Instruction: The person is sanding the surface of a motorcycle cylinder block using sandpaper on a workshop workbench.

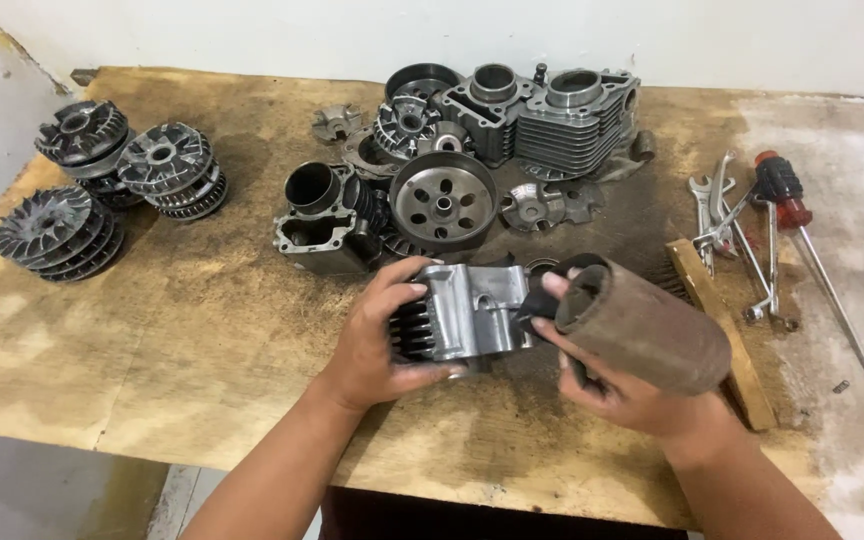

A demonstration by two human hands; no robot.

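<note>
My left hand [377, 335] grips a silver finned engine cylinder block [467, 312] from its left side, a little above the wooden table [192, 330]. My right hand [617, 385] holds a rusty brown metal sleeve [647, 330], a thick tube lying on its side with its open end facing the block. The sleeve's mouth sits right beside the block's right face, and my right fingers touch a dark patch between the two.
Behind my hands lie another cylinder block [327, 225], a clutch bell [442, 200], two finned cylinders [552, 118] and small parts. Stacked pulley discs [102, 185] stand at the left. Wrenches and red-handled screwdrivers [777, 225] and a wooden-handled brush [717, 315] lie at the right.
</note>
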